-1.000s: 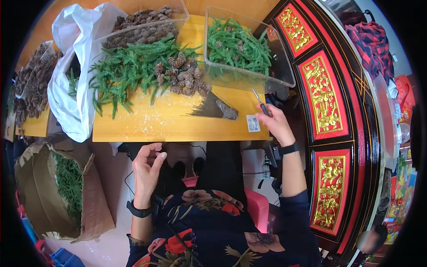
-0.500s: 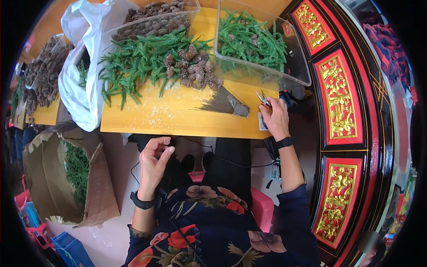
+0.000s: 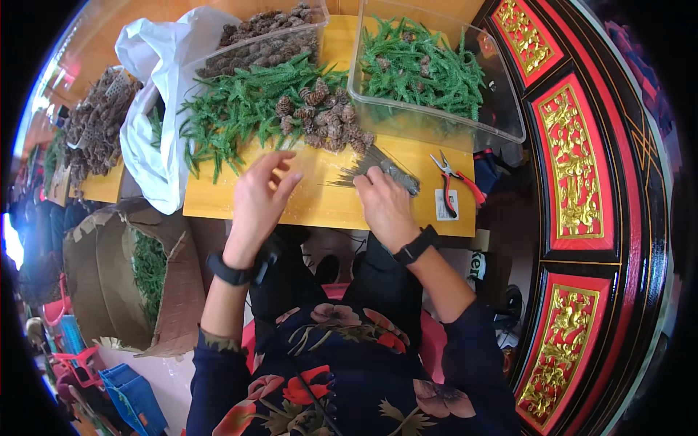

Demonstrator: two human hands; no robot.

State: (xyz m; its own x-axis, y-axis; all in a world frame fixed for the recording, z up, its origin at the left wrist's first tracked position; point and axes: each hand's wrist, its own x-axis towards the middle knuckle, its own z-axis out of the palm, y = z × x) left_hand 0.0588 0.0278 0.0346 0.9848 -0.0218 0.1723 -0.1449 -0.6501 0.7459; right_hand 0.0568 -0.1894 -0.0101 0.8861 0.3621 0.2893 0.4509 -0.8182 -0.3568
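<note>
A bundle of thin dark wires (image 3: 401, 178), wrapped at its right end, lies on the yellow table. Over it my right hand (image 3: 387, 207) is closed, fingertips pinched at the wires; a thin strand runs out to the left of them. My left hand (image 3: 260, 195) hovers above the table's front edge, fingers loosely bent and apart, with nothing in them. Pliers with red and black handles (image 3: 448, 179) rest at the table's right side, partly on a small white label card (image 3: 441, 211). Brown pine cones (image 3: 327, 120) are heaped behind the wires, beside green artificial sprigs (image 3: 251, 102).
A clear plastic bin (image 3: 429, 115) of green sprigs stands back right; another clear bin (image 3: 320, 33) holds pine cones. A white plastic bag (image 3: 145, 152) hangs at the table's left. Below sits an open cardboard box (image 3: 178, 305). A carved red-gold panel (image 3: 571, 167) borders the right.
My right hand has let go of the pliers, now lying on the table, and moved left onto the wires. My left hand has risen forward over the table edge. The view has shifted slightly.
</note>
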